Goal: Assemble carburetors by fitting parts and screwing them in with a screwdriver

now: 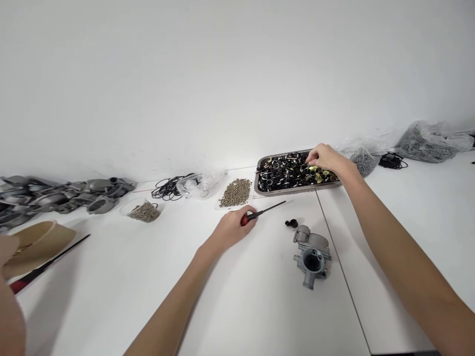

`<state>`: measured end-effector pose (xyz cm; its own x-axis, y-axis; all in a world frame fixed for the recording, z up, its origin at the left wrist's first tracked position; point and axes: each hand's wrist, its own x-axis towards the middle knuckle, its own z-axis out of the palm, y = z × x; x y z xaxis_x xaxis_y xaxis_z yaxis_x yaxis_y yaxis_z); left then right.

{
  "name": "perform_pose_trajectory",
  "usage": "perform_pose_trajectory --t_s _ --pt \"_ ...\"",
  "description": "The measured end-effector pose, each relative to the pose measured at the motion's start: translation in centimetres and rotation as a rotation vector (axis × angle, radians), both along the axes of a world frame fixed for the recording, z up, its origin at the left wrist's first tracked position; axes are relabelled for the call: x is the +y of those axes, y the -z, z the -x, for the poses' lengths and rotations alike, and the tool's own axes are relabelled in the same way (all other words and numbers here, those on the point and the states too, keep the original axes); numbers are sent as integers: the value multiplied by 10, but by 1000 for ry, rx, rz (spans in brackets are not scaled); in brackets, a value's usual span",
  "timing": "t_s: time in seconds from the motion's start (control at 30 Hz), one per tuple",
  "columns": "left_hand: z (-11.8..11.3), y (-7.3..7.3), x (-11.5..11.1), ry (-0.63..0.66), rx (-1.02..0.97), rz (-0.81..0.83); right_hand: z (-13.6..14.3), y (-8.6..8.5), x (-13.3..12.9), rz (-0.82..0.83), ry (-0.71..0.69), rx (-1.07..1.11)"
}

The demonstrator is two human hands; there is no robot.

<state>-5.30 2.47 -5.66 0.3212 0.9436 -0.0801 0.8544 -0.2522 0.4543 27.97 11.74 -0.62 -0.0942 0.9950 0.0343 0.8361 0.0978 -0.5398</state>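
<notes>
My left hand (233,226) is closed round the red handle of a screwdriver (265,210), its dark shaft pointing right, just above or on the table. My right hand (326,157) reaches over a metal tray (293,191) heaped with small black, brass and yellowish parts. Its fingers are pinched together among them; whatever they grip is too small to make out. Between my forearms a grey metal carburetor (312,259) rests on the white table, its round bore facing me. Behind it lies a small black part (291,223).
Brass fittings (236,192) are heaped left of the tray, with a clear cup of screws (144,211), black rings (168,189) and grey castings (100,193) further left. Bagged parts (423,142) lie far right. Another person's arm (11,316), a screwdriver (48,264) and a tan container (44,242) occupy the left edge.
</notes>
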Motion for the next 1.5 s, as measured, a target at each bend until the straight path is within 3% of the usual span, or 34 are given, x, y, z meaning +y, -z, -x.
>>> perform_pose_trajectory --t_s 0.2,0.5,0.83,0.97,1.13,1.3,1.5 --pt "0 1 1 6 11 -11 -10 19 1 57 -30 -33" --pt "0 -1 0 1 19 -12 -2 6 -7 92 -34 -86" --pt "-3 -3 -1 -11 24 -7 -2 10 -5 -1 -64 0" --pt "-3 0 -2 -6 -4 -41 -6 -1 -8 -110 -48 68" --pt "-2 8 -1 76 -81 -110 1 -34 -23 -291 -50 219" --pt "1 9 -1 118 -129 -159 30 -64 -44 -314 -204 328" --pt "2 2 -7 78 -360 -382 97 -54 -66 -102 -565 268"
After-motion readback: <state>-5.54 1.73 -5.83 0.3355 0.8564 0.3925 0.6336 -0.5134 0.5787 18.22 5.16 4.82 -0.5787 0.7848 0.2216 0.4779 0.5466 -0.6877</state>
